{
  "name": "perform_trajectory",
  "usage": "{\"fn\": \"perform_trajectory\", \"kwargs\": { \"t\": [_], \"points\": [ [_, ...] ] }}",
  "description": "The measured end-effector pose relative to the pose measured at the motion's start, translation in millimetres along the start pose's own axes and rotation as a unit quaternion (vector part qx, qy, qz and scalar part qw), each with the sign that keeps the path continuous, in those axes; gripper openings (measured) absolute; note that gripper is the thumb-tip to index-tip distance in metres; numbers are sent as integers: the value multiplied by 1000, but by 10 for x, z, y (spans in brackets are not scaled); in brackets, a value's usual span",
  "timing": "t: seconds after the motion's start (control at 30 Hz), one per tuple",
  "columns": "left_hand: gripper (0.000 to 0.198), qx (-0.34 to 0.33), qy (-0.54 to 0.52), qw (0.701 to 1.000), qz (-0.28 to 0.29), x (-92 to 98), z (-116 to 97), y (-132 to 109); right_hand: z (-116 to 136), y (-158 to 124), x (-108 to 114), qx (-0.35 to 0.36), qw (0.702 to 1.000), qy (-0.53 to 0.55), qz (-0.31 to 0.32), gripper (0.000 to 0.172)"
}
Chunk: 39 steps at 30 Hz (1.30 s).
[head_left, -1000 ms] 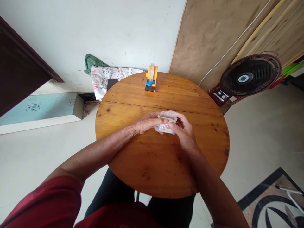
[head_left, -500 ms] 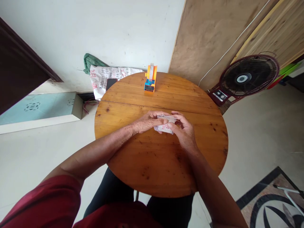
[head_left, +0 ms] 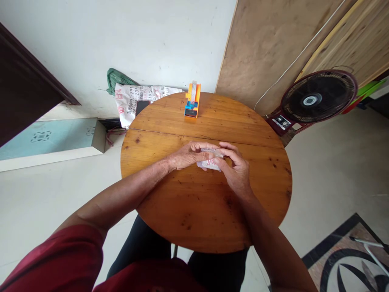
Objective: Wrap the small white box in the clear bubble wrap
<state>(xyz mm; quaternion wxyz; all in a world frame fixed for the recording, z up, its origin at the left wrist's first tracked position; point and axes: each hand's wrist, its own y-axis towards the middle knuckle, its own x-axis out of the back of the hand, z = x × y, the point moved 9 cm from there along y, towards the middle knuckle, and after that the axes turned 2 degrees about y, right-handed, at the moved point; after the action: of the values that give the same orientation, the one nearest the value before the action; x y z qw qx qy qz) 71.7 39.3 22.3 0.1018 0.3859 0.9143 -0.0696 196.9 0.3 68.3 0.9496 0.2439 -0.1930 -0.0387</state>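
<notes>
Both hands hold a small packet in clear plastic wrap with red marks (head_left: 210,164) just above the middle of the round wooden table (head_left: 194,219). My left hand (head_left: 192,155) grips its left side, the thumb lying across the front face. On the opposite side, my right hand (head_left: 237,167) has its thumb pressed to the front and its fingers bent over the top edge. What is inside the wrap cannot be made out, and the fingers behind it are partly hidden.
An orange and blue tape dispenser (head_left: 192,101) with a roll of tape stands at the table's far edge. Behind the table lie a printed white sack (head_left: 123,101) and a green bag (head_left: 117,79) against the wall. A dark round fan (head_left: 319,97) stands at the right.
The fingers of my right hand have shifted slightly over the top of the packet, and the wrap there sits flatter. My left hand has hardly moved.
</notes>
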Motion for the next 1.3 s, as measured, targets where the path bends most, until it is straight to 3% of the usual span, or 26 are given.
{"fn": "perform_trajectory", "kwargs": {
  "t": [0.43, 0.8, 1.1, 1.3],
  "points": [
    [50, 3, 2, 1000, 3, 13, -18, -10, 64, -19, -21, 17, 1000, 3, 5, 17],
    [52, 4, 0, 1000, 0, 10, -26, -13, 170, -52, 19, 61, 997, -26, -30, 18],
    [50, 10, -30, 999, -3, 22, -13, -3, 270, -63, -5, 107, 994, -35, 2, 24],
    [47, -1, -61, 998, 3, 65, 14, 21, 374, -106, -37, 153, 986, -69, 21, 19]
  ]
}}
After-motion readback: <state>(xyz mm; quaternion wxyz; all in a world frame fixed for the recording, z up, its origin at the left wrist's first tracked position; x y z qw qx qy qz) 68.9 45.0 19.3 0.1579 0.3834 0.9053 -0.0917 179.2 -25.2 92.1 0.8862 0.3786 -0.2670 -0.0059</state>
